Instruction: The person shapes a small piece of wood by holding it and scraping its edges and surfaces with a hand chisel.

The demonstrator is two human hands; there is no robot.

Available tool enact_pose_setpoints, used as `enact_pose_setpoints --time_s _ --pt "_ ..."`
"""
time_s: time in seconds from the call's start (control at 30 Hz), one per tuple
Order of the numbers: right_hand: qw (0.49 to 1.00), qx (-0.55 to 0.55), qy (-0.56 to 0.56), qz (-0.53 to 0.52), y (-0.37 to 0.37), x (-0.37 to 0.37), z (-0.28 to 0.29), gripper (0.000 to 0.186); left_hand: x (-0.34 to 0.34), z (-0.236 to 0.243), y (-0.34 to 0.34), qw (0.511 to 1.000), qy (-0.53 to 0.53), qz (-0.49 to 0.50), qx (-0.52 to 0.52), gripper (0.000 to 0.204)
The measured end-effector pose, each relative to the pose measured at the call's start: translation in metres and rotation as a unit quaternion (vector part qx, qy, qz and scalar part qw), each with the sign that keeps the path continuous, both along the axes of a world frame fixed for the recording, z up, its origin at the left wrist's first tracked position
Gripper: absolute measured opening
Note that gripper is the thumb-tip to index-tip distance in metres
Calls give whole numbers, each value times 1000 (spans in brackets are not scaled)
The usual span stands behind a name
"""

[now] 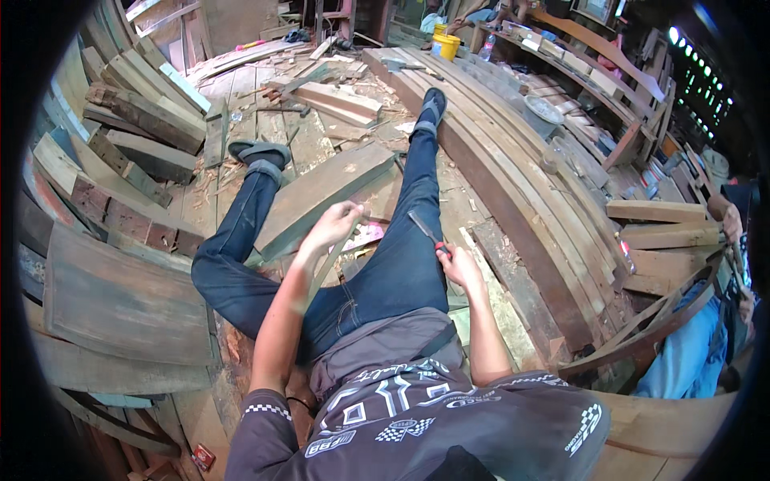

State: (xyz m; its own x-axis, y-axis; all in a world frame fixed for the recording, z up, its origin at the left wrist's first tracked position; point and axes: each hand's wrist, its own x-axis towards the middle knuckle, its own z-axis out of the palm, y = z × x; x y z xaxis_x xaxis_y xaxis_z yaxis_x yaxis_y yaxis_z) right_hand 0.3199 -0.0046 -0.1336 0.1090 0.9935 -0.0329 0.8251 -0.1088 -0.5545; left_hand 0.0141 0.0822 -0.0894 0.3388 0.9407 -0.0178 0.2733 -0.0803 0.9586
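To work safely, I should keep the blade of the chisel-like tool (424, 228) clear of my leg (389, 260) and the handle (442, 248) firmly gripped. My right hand (459, 266) has its fingers wrapped around that handle; the blade extends forward and left beyond them. My left hand (337, 225) pinches a thin strip (327, 267), which runs back from the fingers beside my forearm (279, 329).

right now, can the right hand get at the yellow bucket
Probably not: the yellow bucket stands well beyond the outstretched right foot, and the right hand holds a red-handled tool.
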Motion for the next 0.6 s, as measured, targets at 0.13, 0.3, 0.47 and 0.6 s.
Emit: enact_pose_setpoints --time_s 0.13,0.3,0.47,0.6 --pt "1000 6 7 -13 -1 4 -4 38 20 -3 -4 997 -47 -9 -66 33" --pt "999 27 21 -5 -1 4 -4 32 25 -26 -9 996 -39 7 -82 33" --pt "999 27 23 -10 0 4 -8 34 23 -54 -8 986 -52 -3 -158 31" --pt "1000 19 20 -10 -1 1 -4 38 28 -73 -2 982 -4 15 -188 41"
